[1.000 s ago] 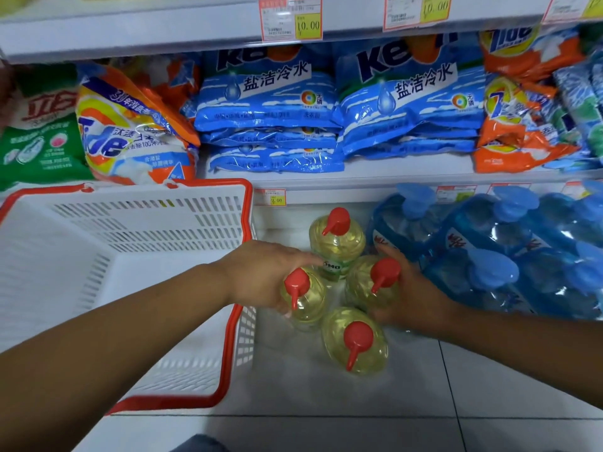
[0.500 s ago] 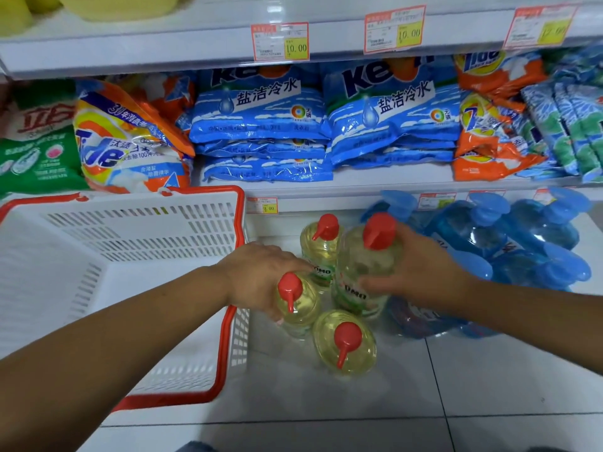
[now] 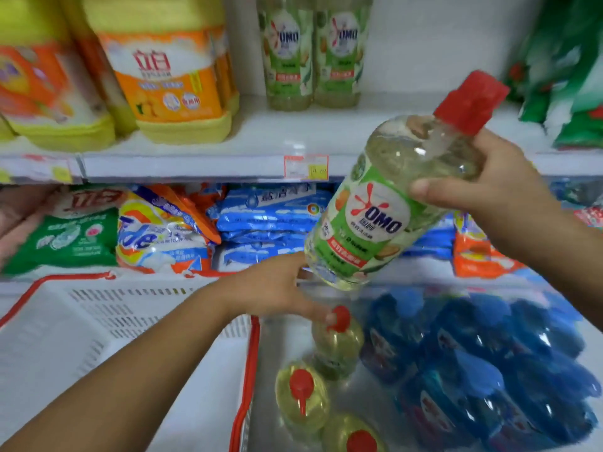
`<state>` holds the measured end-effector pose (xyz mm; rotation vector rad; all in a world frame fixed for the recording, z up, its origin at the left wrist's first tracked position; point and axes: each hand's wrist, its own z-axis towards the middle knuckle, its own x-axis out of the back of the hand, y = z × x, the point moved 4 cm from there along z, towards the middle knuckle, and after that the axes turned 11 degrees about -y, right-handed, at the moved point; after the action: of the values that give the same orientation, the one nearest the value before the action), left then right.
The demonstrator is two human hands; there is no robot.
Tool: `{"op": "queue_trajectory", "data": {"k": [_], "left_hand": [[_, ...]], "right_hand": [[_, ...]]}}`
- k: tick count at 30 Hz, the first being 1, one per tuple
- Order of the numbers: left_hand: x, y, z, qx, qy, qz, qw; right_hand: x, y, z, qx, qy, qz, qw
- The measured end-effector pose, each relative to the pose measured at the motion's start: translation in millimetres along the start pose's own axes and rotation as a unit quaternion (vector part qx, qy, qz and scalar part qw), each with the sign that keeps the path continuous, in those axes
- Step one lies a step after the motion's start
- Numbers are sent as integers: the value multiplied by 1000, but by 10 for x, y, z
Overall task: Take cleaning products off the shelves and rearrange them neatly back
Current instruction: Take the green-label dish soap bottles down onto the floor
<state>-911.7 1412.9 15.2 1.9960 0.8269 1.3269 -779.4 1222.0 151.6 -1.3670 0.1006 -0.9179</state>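
My right hand (image 3: 489, 187) grips a clear OMO bottle (image 3: 385, 207) with a red cap and green label. It is lifted and tilted in front of the upper shelf (image 3: 261, 138). Two more OMO bottles (image 3: 313, 57) stand upright at the back of that shelf. Three red-capped bottles (image 3: 303, 396) of the same kind stand on the floor. My left hand (image 3: 277, 288) reaches over them, and its fingertips touch the red cap of the farthest one (image 3: 339, 340).
A white basket with a red rim (image 3: 248, 370) sits at the left on the floor. Blue bottles (image 3: 489, 370) crowd the floor at the right. Yellow jugs (image 3: 169, 76) stand on the upper shelf at the left, green bags (image 3: 567, 70) at the right. Detergent bags (image 3: 163, 233) fill the middle shelf.
My right hand has lifted its OMO bottle from the floor group up to the upper shelf's height. My left hand left the nearer bottle and now touches the far one's cap. The view tilted upward.
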Motion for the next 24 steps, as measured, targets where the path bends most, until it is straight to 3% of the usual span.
{"op": "queue_trajectory", "data": {"k": [3, 5, 7, 10, 13, 19, 22, 24], "left_hand": [[292, 183, 46, -52, 135, -120, 982], [550, 295, 94, -73, 253, -143, 954], [825, 363, 93, -80, 380, -109, 915], [1166, 387, 34, -19, 514, 47, 856], [1382, 388, 60, -19, 519, 99, 849], [1872, 453, 368, -88, 466, 26, 880], [2068, 377, 502, -70, 478, 27, 875], [2138, 310, 570, -44, 503, 30, 863]], "right_hand": [[121, -249, 267, 40, 37, 25, 998], [154, -451, 454, 78, 53, 14, 995], [193, -590, 661, 103, 70, -7, 992], [185, -765, 999, 123, 67, -51, 989], [131, -837, 1379, 130, 29, -86, 987], [-99, -711, 2106, 96, -30, -78, 992], [-160, -535, 2423, 52, -10, -14, 998], [-320, -320, 2509, 15, -39, -10, 999]]}}
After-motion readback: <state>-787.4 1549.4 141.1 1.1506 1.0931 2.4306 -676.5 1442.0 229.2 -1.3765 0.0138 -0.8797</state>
